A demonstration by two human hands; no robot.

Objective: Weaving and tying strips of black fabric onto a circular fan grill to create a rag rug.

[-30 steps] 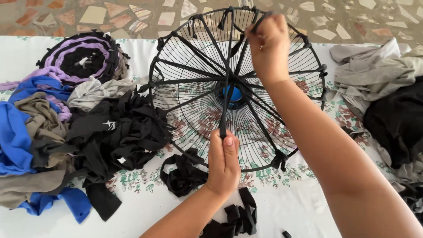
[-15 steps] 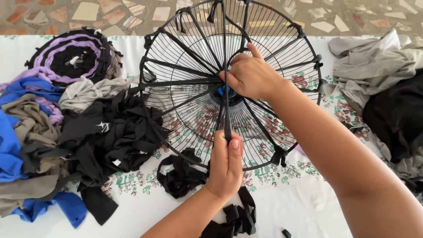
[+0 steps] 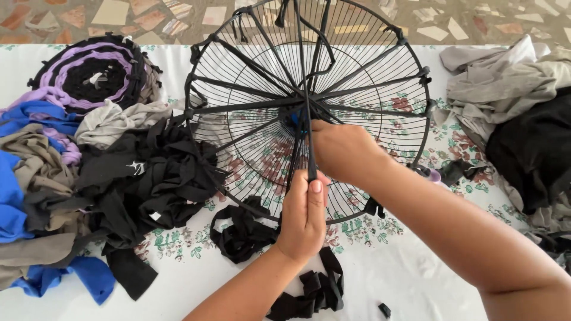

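Observation:
A round black wire fan guard (image 3: 250,77) lies on a white flowered cloth, with black fabric strips tied across it like spokes. My left hand (image 3: 304,217) pinches one black strip (image 3: 304,113) at the guard's near part and holds it taut. The strip runs from my fingers over the hub to the far rim. My right hand (image 3: 342,151) is closed just right of the hub, its fingers curled around the same strip above my left hand. The hub shows a bit of blue under the strips.
A heap of black, blue, grey and tan fabric (image 3: 89,178) fills the left side, with a purple and black woven round mat (image 3: 89,71) behind it. Loose black strips (image 3: 241,232) lie near my left wrist. Grey and black cloth (image 3: 517,113) is piled at the right. Tiled floor lies beyond.
My right hand has come down from the far rim to the hub and now sits just above my left hand. The left hand keeps its grip on the strip.

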